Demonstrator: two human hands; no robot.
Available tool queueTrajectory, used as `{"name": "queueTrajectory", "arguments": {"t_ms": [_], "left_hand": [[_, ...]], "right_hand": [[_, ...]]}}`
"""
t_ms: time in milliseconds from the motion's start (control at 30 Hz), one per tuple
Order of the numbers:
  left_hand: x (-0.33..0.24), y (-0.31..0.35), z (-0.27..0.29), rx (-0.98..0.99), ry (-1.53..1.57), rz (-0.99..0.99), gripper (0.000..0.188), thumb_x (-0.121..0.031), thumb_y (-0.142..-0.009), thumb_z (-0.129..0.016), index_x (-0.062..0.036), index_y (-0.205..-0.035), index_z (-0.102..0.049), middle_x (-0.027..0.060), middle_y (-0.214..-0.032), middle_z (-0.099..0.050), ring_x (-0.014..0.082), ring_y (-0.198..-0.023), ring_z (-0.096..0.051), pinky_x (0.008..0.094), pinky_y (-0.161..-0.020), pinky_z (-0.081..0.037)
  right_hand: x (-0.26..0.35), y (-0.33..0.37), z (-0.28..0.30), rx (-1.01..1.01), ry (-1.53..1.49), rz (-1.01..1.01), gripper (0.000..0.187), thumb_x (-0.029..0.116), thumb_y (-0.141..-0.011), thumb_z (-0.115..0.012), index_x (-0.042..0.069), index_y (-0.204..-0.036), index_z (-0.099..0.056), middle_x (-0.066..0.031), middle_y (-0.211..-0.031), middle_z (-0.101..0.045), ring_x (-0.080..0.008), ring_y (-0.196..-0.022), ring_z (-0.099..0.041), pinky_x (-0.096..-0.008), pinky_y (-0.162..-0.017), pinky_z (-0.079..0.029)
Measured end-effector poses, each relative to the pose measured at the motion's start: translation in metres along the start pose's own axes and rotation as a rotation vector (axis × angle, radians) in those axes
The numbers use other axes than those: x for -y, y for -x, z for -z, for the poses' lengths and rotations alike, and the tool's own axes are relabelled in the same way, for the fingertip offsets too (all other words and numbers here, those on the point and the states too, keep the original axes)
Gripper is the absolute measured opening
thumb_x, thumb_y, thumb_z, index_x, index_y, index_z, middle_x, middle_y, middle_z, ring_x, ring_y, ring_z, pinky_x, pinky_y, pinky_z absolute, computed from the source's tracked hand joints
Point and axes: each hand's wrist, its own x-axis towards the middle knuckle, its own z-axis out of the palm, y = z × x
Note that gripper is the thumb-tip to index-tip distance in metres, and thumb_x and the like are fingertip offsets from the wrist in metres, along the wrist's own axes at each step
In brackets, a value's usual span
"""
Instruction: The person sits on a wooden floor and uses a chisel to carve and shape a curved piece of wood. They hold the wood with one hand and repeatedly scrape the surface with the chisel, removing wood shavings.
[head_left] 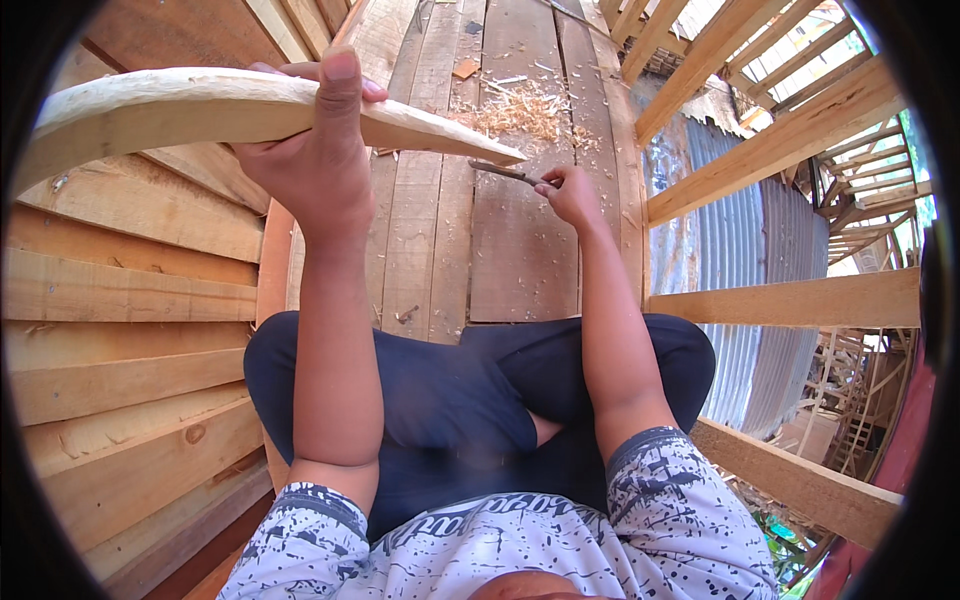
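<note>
My left hand point(325, 150) is wrapped round a long pale piece of wood point(190, 105), its thumb lying over the upper edge. The wood runs from the far left and narrows to a tapered tip on the right, with rough cut marks along its edge. In my right hand point(575, 195) is a knife point(508, 173) with a dark, narrow blade pointing left. The blade lies just under the wood's tip; whether the two touch I cannot tell. The knife's handle is mostly hidden in my fingers.
Wood shavings point(535, 115) lie heaped on the plank floor point(520, 260) beyond the knife. A plank wall point(130, 290) stands close on my left. On the right, a wooden railing point(780, 300) borders the floor, with corrugated metal sheets point(735, 260) below. My crossed legs point(440, 390) are nearest.
</note>
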Motion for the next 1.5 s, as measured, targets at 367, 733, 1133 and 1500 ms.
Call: {"name": "queueTrajectory", "arguments": {"t_ms": [367,733,1133,1500], "left_hand": [[0.003,0.0,-0.003,0.002,0.038,-0.006,0.032,-0.023,-0.088,-0.078,-0.0097,-0.084,-0.049,0.004,-0.069,-0.062,0.0139,-0.064,-0.065,0.0308,-0.068,-0.055],[0.001,0.001,-0.003,0.038,-0.013,0.011,0.037,-0.019,-0.091,-0.075,-0.0128,-0.08,-0.04,0.005,-0.07,-0.058,0.0176,-0.066,-0.064,0.0379,-0.072,-0.057],[0.003,0.001,-0.006,0.007,0.008,0.005,0.035,-0.019,-0.09,-0.075,-0.0126,-0.08,-0.042,0.0041,-0.069,-0.057,0.0172,-0.065,-0.064,0.0379,-0.07,-0.058],[0.001,0.003,-0.009,0.013,0.024,0.042,0.035,-0.02,-0.091,-0.074,-0.0132,-0.079,-0.042,0.0037,-0.068,-0.057,0.0168,-0.064,-0.064,0.0388,-0.071,-0.058]], "right_hand": [[0.021,0.004,-0.012,0.036,0.062,-0.022,0.036,0.015,-0.074,-0.084,0.006,-0.108,-0.074,-0.0157,-0.102,-0.074,-0.0284,-0.098,-0.07,-0.0377,-0.086,-0.054],[0.033,0.009,-0.025,0.096,0.057,0.082,0.032,0.016,-0.078,-0.081,0.005,-0.106,-0.072,-0.0162,-0.104,-0.072,-0.0296,-0.099,-0.069,-0.0388,-0.085,-0.053],[0.071,0.03,-0.066,0.184,-0.001,0.23,0.026,0.018,-0.083,-0.074,-0.001,-0.1,-0.069,-0.0206,-0.096,-0.071,-0.034,-0.089,-0.069,-0.0408,-0.08,-0.053],[0.058,0.022,-0.065,0.22,0.087,0.261,0.029,0.018,-0.084,-0.073,0.0,-0.105,-0.066,-0.0203,-0.097,-0.071,-0.0345,-0.091,-0.068,-0.0411,-0.082,-0.053]]}}
